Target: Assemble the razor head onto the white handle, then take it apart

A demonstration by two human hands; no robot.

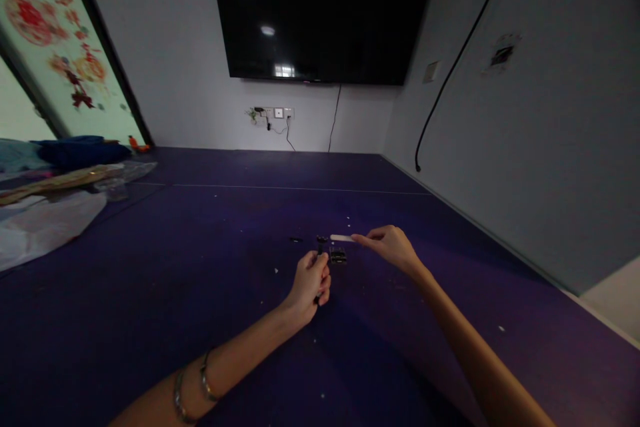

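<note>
Left hand [311, 280] clenched on a dark tool, right hand [390, 245] pinching a white strip [342, 237] just above the small black block [338, 255] on the purple tabletop [200, 267].

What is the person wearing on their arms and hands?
Both forearms are bare, with no sleeves in view and no gloves. The left hand has two thin metallic bangle bracelets on its forearm. The right hand shows no rings, watch or bands.

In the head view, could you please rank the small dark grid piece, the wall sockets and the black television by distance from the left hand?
1. Small dark grid piece, just right of the left hand.
2. Wall sockets, low on the far wall.
3. Black television, mounted above them.
</note>
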